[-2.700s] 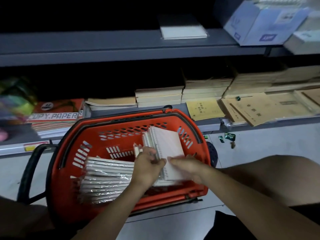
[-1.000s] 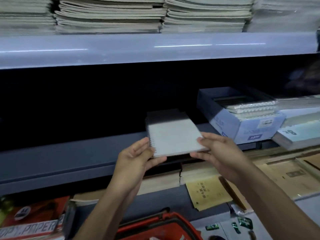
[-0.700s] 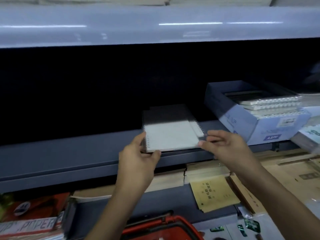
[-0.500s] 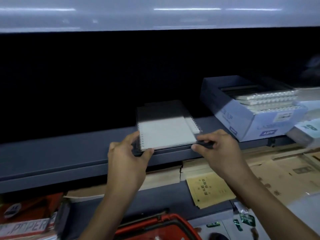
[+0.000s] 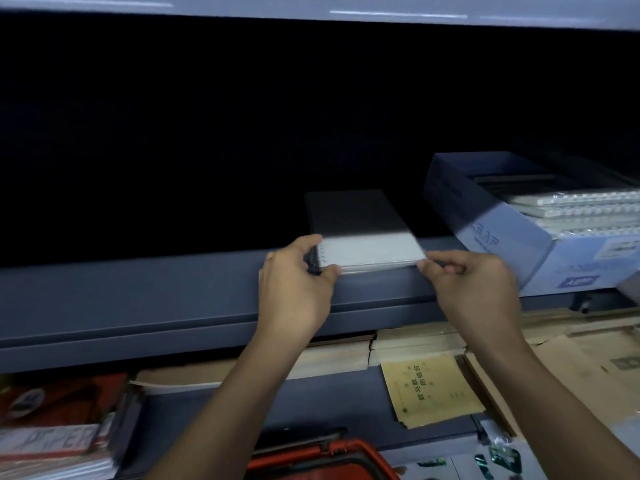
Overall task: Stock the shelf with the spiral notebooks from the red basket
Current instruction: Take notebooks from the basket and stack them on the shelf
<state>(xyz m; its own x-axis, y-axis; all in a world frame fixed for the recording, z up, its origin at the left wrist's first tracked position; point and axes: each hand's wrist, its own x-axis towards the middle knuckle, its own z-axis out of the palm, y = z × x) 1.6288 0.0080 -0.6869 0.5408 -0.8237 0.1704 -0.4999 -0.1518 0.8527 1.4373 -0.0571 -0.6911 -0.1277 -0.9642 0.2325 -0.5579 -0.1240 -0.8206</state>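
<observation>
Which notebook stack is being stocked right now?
On the dark grey shelf, left of the blue box, lies the notebook stack. The left hand and right hand grip its front corners. Unlike the boxed notebooks, it lies loose.

white spiral notebooks flat on shelf

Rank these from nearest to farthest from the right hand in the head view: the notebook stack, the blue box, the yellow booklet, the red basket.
1. Notebook stack: touching the right hand, on the grey shelf.
2. Blue box: just right of it, same shelf.
3. Yellow booklet: one shelf below.
4. Red basket: bottom edge, lower left.
</observation>
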